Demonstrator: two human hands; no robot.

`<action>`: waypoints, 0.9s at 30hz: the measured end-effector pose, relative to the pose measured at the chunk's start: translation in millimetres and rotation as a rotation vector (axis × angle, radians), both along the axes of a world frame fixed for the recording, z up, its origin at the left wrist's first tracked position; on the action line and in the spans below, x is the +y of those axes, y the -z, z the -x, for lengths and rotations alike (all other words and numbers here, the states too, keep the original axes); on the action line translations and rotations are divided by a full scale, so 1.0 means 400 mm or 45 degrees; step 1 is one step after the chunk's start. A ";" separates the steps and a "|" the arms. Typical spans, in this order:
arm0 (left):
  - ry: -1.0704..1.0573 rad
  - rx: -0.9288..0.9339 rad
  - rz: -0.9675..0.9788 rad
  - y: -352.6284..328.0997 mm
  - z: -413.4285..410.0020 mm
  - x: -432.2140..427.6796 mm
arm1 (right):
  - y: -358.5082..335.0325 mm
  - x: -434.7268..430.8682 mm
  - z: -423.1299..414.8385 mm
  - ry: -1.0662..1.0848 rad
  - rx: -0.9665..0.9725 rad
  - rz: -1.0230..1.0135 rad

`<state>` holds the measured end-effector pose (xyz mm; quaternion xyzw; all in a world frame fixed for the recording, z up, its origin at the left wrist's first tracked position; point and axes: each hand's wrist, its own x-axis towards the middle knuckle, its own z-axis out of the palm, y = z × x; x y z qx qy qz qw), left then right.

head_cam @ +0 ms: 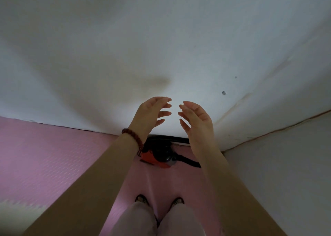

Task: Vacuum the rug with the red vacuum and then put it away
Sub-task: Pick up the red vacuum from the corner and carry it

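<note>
Hands hang raised in front of the wall (pixel 161 38), palms turned toward each other, fingers spread and slightly curled, holding nothing. The left hand (pixel 152 113) and the right hand (pixel 197 121) stay apart with a narrow gap between their fingertips. A bead bracelet (pixel 133 137) circles the left wrist.

Below the hands, the vacuum (pixel 157 156) lies on the pink mat (pixel 53 155) right at the foot of the wall, red body to the left, dark parts in the middle, a black hose or nozzle running off to the right. It sits close to the corner where the wall meets a second wall (pixel 286 164) on the right. Neither hand touches it.

The mat's far edge runs along the base of the wall. At lower left its toothed edge meets a pale floor (pixel 18 216). The mat lies open to the left, while the right side is closed in by the second wall. The person's shoes (pixel 142 200) stand on the mat, short of the vacuum.
</note>
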<state>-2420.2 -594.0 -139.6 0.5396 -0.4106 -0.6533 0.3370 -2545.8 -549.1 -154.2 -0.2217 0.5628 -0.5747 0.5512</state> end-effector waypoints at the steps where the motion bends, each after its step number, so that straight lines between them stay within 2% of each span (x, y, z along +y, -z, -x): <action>1: -0.004 -0.007 -0.002 0.021 0.002 -0.004 | 0.019 -0.006 0.005 0.002 0.003 -0.002; 8: 0.030 -0.102 0.062 0.272 0.051 -0.034 | 0.258 -0.051 0.028 0.010 0.003 0.007; 22: 0.014 -0.165 0.208 1.119 0.092 -0.161 | 1.098 -0.162 0.075 0.073 -0.027 -0.005; 27: 0.000 -0.108 0.208 1.284 0.112 -0.178 | 1.269 -0.178 0.100 0.061 -0.022 0.033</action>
